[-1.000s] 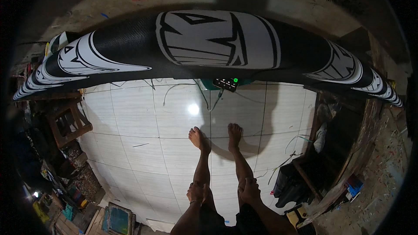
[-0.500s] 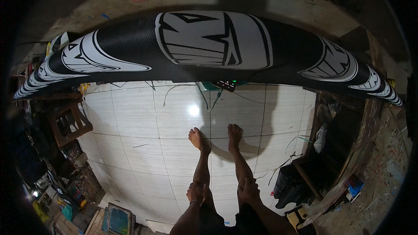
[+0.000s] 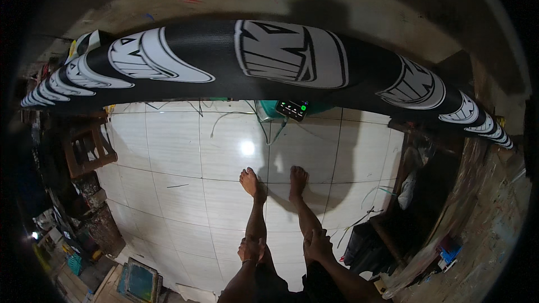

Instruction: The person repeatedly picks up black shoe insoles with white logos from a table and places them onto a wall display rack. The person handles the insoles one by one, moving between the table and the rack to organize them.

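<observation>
My left hand (image 3: 251,250) rests low in the view, its fingers wrapped round my left leg (image 3: 256,221) near the knee. Likewise my right hand (image 3: 318,244) clasps my right leg (image 3: 307,217). Neither hand touches anything else. Both bare feet stand flat on the tiles. Beyond them, a long black band (image 3: 224,42) with repeated white and grey printed shapes arches across the whole width, well away from both hands. I cannot tell its material or what bears it. Partly under its lower edge lies a lit phone (image 3: 293,110) with a cable (image 3: 277,130) plugged in.
Pale tiles (image 3: 174,151) cover the floor. Left are a brown wooden frame (image 3: 88,148), a flat framed panel (image 3: 139,280) and clutter. At right lie a black bag-like thing (image 3: 365,249), loose strips (image 3: 359,219) and a paint-spotted plank (image 3: 443,241). Something green (image 3: 268,108) sits beside the phone.
The view has turned slightly, so the band slopes more down to the right and its printed shapes sit differently. More of the phone shows. My hands stay on my legs.
</observation>
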A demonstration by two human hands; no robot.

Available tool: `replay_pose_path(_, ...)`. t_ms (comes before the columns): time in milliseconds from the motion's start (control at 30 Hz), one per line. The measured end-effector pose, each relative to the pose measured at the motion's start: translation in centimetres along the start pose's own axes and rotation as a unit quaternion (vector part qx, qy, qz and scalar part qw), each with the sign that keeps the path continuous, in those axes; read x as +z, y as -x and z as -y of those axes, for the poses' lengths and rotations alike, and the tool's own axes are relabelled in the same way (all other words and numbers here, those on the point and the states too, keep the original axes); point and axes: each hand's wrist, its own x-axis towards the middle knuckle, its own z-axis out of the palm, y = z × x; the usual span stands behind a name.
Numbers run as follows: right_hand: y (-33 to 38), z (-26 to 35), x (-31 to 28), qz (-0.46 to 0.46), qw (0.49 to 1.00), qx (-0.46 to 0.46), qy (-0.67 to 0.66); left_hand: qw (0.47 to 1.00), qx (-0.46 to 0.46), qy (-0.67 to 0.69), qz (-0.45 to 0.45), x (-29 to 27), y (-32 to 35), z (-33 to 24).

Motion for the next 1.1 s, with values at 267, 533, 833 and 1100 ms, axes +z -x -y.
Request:
replay_pose_path(267, -0.1, -1.4, -1.0, 0.022, 0.999, -0.018, 0.042, 0.997, -0.046, 0.065, -0.005, 4.3, 1.7, 1.0)
replay_pose_path(533, 0.5, -2.6, 1.9, -0.001, 0.995, 0.001, 0.096, 0.97, -0.021, 0.238, 0.036, 12.3, 4.7, 7.2)
replay_pose_path(833, 3.0, -2.4, 2.2, -0.028, 0.983, -0.099, 0.154, 0.959, 0.037, 0.266, 0.086, 14.3, 5.4, 11.8)
replay_pose_path(1100, 9.5, 6.6, 1.1, -0.017, 0.976, -0.155, 0.156, 0.963, 0.19, 0.13, 0.138, 5.9, 6.8, 19.1)
